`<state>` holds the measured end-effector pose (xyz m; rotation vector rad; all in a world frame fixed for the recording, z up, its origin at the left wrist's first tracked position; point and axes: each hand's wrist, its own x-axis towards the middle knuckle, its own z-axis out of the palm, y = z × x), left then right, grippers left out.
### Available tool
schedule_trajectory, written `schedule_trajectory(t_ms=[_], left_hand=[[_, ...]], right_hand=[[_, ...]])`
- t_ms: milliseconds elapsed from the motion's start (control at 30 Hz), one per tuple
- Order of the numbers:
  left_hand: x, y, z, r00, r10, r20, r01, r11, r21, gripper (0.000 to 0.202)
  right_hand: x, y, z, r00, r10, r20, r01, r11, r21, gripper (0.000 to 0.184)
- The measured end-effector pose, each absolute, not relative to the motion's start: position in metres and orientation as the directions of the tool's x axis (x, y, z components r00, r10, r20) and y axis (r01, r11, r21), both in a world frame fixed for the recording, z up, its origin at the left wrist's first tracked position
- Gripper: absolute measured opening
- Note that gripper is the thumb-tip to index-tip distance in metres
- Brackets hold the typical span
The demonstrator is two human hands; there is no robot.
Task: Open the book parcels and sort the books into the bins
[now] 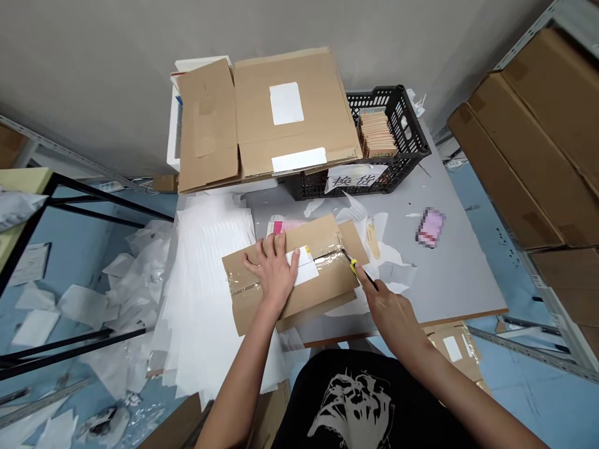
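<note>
My left hand [274, 274] lies flat with its fingers spread on a cardboard box [299, 302], over part of a white label [306, 268]. Clear tape runs along the box's middle seam, which shows a dark slit right of the label. In my right hand [388, 308] is a box cutter [354, 265] with a yellow-green and black body. Its tip meets the box at the right end of the seam. Beneath the box's left side spreads a stack of thin white packing sheets [201, 249]. Crumpled white paper [393, 259] lies to the right of the box.
Behind the work stand a large flattened carton [255, 146] and a black plastic crate [412, 149] holding a row of cards. A blurred pink item [430, 227] rests on the grey table [463, 274]. Big cartons [528, 149] fill the right-hand shelf; wrapping scraps [126, 287] litter the left.
</note>
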<state>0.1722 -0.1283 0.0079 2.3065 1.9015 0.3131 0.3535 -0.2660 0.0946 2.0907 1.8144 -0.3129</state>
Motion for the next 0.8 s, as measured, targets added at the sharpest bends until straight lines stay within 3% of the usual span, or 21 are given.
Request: schedule_trajectory(t_ms=[200, 433, 800], left_hand=[[0.172, -0.128, 0.007, 0.181, 0.98, 0.078, 0.947, -0.195, 0.254, 0.055], [0.174, -0.13, 0.009, 0.186, 0.979, 0.088, 0.941, -0.203, 0.272, 0.056], [0.172, -0.131, 0.008, 0.201, 0.974, 0.102, 0.941, -0.221, 0.255, 0.054]], right_hand=[[0.351, -0.279, 0.096, 0.158, 0.928, -0.336, 0.974, -0.09, 0.207, 0.091], [0.348, -0.288, 0.091, 0.174, 0.922, -0.346, 0.975, -0.111, 0.195, 0.085], [0.343, -0.313, 0.085, 0.207, 0.922, -0.328, 0.975, -0.167, 0.146, 0.093]])
